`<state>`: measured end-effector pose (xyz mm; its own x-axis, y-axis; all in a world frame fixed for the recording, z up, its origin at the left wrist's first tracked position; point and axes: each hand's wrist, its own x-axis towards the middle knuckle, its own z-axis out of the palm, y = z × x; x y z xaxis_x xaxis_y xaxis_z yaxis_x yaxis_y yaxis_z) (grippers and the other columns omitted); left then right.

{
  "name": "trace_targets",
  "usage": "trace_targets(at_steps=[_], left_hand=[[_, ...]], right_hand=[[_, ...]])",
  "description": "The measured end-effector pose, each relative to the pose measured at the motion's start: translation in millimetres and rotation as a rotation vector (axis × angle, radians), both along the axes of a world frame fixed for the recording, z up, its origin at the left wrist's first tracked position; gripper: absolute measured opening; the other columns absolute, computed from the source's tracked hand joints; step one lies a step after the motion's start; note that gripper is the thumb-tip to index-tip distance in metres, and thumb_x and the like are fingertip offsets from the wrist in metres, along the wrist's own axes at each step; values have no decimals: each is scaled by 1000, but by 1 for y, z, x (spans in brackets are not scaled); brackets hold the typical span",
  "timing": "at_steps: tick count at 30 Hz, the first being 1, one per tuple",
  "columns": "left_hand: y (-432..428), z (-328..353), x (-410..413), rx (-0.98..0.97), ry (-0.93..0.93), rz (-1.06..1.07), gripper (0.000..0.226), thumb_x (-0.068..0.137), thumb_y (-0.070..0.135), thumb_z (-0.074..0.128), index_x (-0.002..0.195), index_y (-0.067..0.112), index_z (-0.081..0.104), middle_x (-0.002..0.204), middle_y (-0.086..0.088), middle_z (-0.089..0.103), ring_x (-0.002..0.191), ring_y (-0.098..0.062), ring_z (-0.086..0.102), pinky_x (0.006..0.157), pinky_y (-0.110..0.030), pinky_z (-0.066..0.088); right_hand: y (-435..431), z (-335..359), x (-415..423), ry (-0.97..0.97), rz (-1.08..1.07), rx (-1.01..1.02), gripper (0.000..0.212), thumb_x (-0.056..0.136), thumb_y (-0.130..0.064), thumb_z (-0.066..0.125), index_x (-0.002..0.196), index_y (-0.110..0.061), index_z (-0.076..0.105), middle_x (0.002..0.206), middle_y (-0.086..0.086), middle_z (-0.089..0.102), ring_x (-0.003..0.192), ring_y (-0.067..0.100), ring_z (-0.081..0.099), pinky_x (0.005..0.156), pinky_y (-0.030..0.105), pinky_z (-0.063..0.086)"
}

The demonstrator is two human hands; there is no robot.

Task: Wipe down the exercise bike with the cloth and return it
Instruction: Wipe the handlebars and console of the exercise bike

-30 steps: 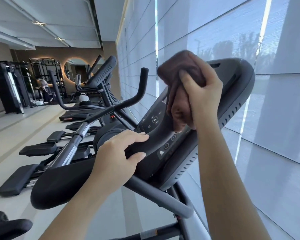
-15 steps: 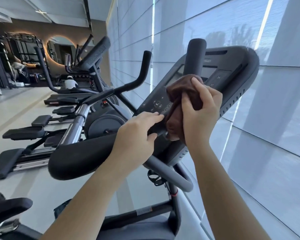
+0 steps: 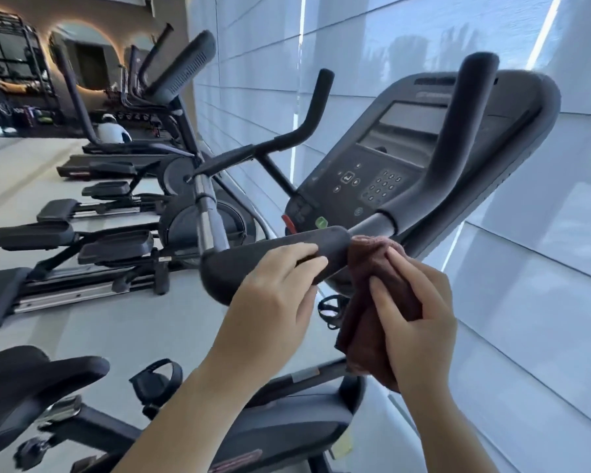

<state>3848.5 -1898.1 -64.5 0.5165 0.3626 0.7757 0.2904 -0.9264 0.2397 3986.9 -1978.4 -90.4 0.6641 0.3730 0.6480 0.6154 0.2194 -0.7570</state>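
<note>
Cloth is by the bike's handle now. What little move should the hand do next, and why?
Probably slide the cloth along the handle toward its free end. The right hand grips the cloth right at the handle's inner end, and the left hand holds the padded part beside it, steadying it for the wipe.

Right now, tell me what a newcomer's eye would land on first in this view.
In the centre, the right hand bunches a brown cloth against the bike's handlebar, just past the padded grip that the left hand holds. Above them looms the big tilted console, its dark screen and keypad facing the viewer. A row of other machines recedes along the left.
</note>
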Motion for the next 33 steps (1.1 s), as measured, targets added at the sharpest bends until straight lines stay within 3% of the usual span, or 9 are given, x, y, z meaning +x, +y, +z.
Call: trace_targets(at_steps=[7,14,19,24,27,33], left_hand=[[23,-30,-88,55,149,52,37,70,-7,70,106,2,67,113,-15,64,102,-31,61,85,-41,49],[31,-63,-160,-120,203,155,32,68,-5,72,99,3,68,97,-11,68,87,-31,64,73,-39,51],[27,-74,-182,-134,182,229,31,70,-3,70,100,5,66,95,-8,66,85,-28,62,74,-37,50],[27,-96,-215,-186,172,460,24,70,-3,69,92,4,68,91,-9,68,86,-29,63,75,-40,49],[27,-113,-248,-240,182,548,23,69,-3,70,91,3,69,92,-10,68,88,-30,64,77,-40,50],[48,-138,-338,-299,184,632,24,66,-4,72,89,3,70,90,-9,69,86,-29,65,75,-38,51]], right_hand=[[6,-12,-108,-125,-26,-84,41,75,-5,72,112,-21,64,112,3,57,107,-8,48,93,6,34],[19,-32,-178,-180,66,-318,43,73,-4,74,111,-23,66,115,-2,53,105,4,51,91,2,32],[30,-36,-198,-265,189,-320,42,72,-5,73,110,-22,66,111,-9,47,105,-16,43,85,-4,30],[49,-53,-216,-294,307,-432,41,73,-7,74,110,-24,67,111,-8,48,99,6,52,85,-3,30],[59,-67,-239,-333,349,-528,41,74,-10,73,111,-25,66,110,-10,47,99,12,52,82,4,33],[99,-87,-321,-440,470,-671,41,74,-12,73,112,-25,65,116,1,53,99,27,57,78,34,50]])
